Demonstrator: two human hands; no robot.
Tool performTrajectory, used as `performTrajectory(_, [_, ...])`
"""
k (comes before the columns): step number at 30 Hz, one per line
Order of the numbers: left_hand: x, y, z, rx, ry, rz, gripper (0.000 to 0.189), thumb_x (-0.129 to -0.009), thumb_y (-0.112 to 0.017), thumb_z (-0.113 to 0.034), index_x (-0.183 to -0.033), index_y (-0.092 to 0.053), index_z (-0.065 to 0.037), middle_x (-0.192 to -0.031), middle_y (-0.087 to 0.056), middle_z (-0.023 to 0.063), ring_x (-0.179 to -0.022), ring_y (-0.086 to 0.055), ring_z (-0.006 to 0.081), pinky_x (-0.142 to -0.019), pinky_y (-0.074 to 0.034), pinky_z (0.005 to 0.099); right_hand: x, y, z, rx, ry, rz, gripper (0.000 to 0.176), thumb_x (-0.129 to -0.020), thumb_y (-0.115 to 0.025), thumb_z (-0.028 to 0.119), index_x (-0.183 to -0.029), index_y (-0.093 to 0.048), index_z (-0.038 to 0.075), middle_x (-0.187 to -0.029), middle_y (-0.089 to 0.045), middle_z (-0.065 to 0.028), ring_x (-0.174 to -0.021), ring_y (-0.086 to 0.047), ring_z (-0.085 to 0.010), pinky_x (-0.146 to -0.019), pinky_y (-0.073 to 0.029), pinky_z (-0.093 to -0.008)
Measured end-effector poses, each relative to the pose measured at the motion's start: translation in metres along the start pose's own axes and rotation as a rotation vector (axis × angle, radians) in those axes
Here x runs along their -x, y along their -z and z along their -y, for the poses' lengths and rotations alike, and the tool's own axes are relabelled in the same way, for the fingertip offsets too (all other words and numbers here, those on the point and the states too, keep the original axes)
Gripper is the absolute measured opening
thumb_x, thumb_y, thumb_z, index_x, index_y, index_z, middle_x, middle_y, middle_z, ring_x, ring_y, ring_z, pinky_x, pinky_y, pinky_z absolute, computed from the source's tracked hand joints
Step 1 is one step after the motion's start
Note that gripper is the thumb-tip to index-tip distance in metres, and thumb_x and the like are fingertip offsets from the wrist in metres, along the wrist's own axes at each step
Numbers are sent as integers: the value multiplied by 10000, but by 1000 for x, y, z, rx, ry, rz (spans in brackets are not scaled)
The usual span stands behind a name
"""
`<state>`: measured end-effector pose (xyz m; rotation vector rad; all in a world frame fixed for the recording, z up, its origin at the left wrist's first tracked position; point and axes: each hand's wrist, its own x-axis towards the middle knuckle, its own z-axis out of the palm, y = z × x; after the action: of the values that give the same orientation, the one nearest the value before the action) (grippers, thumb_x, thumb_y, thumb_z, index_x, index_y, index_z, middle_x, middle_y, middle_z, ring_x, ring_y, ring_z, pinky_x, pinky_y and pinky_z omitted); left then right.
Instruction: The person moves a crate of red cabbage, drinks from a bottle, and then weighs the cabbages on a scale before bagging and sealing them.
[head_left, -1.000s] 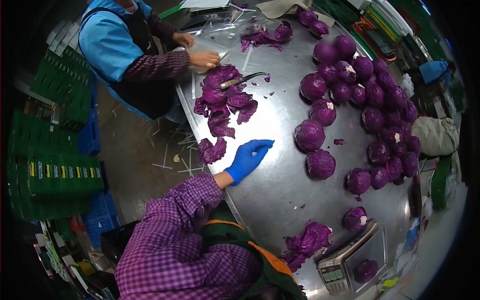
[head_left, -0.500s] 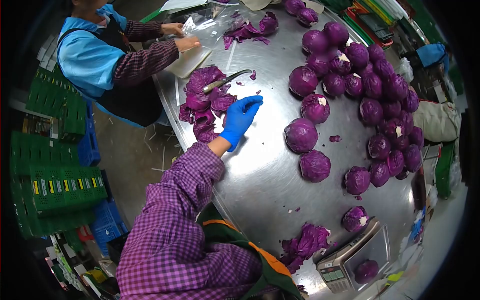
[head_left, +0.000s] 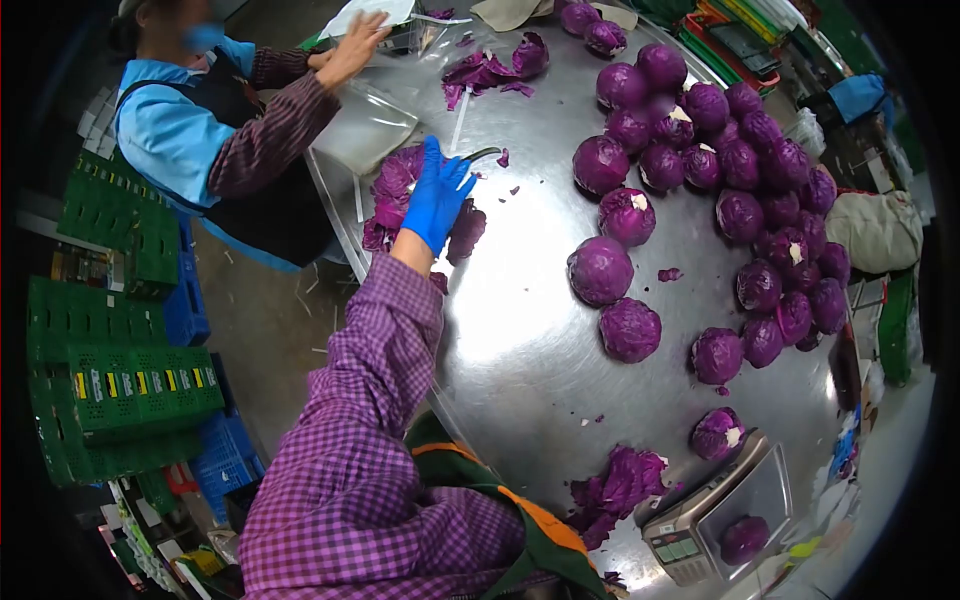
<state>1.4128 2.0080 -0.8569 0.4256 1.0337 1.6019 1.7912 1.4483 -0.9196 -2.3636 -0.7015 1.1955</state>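
My left hand [head_left: 436,205], in a blue glove, lies over the pile of loose red cabbage leaves [head_left: 393,188] by the table's left edge, its fingers spread. It covers the handle of a knife, whose curved blade [head_left: 487,153] shows past the fingertips. One dark leaf [head_left: 467,232] sits right beside the palm. My right hand is out of view. Several whole red cabbages [head_left: 601,271] stand across the middle and right of the table, a few with pale cut stems.
A co-worker [head_left: 180,130] in blue sleeves stands at the table's left with a raised hand, by a clear plastic bag [head_left: 365,130]. At the lower right a scale [head_left: 690,525] bears one cabbage, with torn leaves [head_left: 620,490] beside it. Green crates [head_left: 135,390] are stacked left.
My left hand has moved left from beside the leaf pile to over it and the knife handle, and its fingers have spread. The co-worker's hand has lifted off the plastic bag.
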Motion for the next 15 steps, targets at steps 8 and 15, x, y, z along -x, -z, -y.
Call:
performTrajectory(8, [-14,-23,3,-595,-286,-462,1360,-538,-889,-404,-1459,37,-25,-1512,-41,219,-1388,-157,354,-1114,-224,425,-4,-3,-16,-28,4,-53,337,-944,-478,208,-1234,-495,38,-1185,-531,-118,-1052,-528,-206,-901,-417,-307])
performTrajectory(15, [-60,-18,-6,-817,-456,-674,1483,-426,-899,-486,-1439,57,22,-1486,84,288,-1396,-33,417,-1136,-161,432,-34,-20,-126,-52,4,-124,326,-929,-490,224,-1202,-508,45,-1165,-553,-130,-1042,-554,-234,-894,-435,-329])
